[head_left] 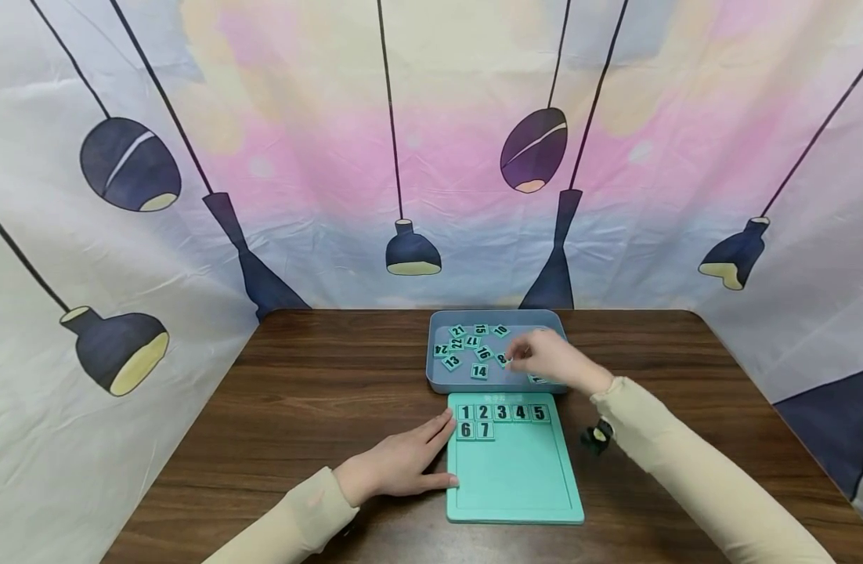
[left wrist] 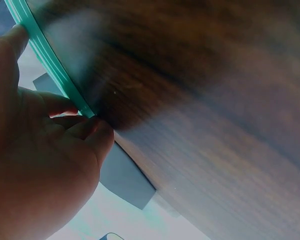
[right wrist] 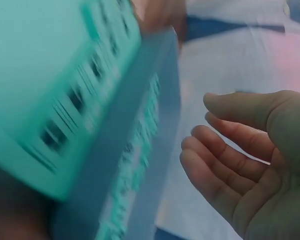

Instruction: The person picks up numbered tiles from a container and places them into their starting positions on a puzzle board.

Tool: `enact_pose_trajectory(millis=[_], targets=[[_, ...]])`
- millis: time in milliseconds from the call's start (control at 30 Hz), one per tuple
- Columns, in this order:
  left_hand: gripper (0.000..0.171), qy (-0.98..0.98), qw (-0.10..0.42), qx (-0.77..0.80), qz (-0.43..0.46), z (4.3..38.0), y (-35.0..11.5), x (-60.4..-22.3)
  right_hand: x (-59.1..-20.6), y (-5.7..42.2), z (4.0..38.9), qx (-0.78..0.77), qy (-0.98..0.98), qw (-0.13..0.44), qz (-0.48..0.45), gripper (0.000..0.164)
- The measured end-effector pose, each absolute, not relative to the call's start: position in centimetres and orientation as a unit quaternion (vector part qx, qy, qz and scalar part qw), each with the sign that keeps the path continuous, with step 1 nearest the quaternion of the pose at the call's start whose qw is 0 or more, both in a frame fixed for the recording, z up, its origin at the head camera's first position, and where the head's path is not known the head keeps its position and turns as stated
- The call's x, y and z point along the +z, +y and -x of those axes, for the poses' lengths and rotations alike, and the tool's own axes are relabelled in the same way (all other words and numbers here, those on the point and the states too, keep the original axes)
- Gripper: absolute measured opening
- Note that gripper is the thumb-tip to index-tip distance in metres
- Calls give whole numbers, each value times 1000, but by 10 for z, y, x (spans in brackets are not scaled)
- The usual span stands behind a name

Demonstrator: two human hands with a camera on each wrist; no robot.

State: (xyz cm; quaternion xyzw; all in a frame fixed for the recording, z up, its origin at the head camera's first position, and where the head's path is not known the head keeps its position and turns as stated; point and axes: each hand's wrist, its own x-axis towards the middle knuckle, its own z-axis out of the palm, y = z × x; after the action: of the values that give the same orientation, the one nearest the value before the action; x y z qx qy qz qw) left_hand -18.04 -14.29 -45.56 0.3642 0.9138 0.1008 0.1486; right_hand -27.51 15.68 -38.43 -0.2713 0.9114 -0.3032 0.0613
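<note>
A mint-green number board (head_left: 509, 478) lies on the table, with tiles 1 to 5 in its top row and tiles 6 (head_left: 465, 430) and 7 (head_left: 484, 430) below. My left hand (head_left: 402, 458) rests at the board's left edge, fingers extended and thumb spread; the left wrist view shows its fingertips against the rim. Over the right part of a blue-grey tray (head_left: 498, 317) hovers my right hand (head_left: 547, 356), close to the tile 8 (head_left: 502, 360). In the right wrist view its fingers are loosely bent, with a gap to the thumb and no tile visible between them.
Several loose number tiles lie scattered in the tray, among them 14 (head_left: 479, 371), 13 (head_left: 451, 363) and 10 (head_left: 500, 330). The tray stands just behind the board on a dark wooden table (head_left: 319, 392). A patterned cloth (head_left: 333, 157) hangs behind the table.
</note>
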Motion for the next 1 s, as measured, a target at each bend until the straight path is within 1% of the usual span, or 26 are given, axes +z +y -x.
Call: enact_pose_trajectory(millis=[233, 367, 567, 700, 800, 933, 1000], targets=[[87, 912, 156, 105, -364, 178, -144, -454, -366, 171, 318, -308, 922, 59, 227, 20], [87, 912, 159, 106, -364, 177, -143, -455, -367, 176, 336, -295, 931, 61, 205, 27], [88, 912, 158, 100, -364, 177, -144, -453, -380, 182, 354, -247, 943, 100, 197, 36], [88, 912, 153, 97, -368, 178, -143, -453, -392, 186, 364, -222, 951, 117, 179, 37], [88, 911, 150, 96, -371, 179, -143, -453, -402, 189, 371, -205, 956, 135, 162, 30], [88, 912, 152, 96, -368, 180, -144, -454, -414, 188, 377, -152, 964, 142, 166, 25], [88, 912, 151, 96, -369, 180, -144, -455, -418, 185, 378, -128, 967, 140, 171, 26]])
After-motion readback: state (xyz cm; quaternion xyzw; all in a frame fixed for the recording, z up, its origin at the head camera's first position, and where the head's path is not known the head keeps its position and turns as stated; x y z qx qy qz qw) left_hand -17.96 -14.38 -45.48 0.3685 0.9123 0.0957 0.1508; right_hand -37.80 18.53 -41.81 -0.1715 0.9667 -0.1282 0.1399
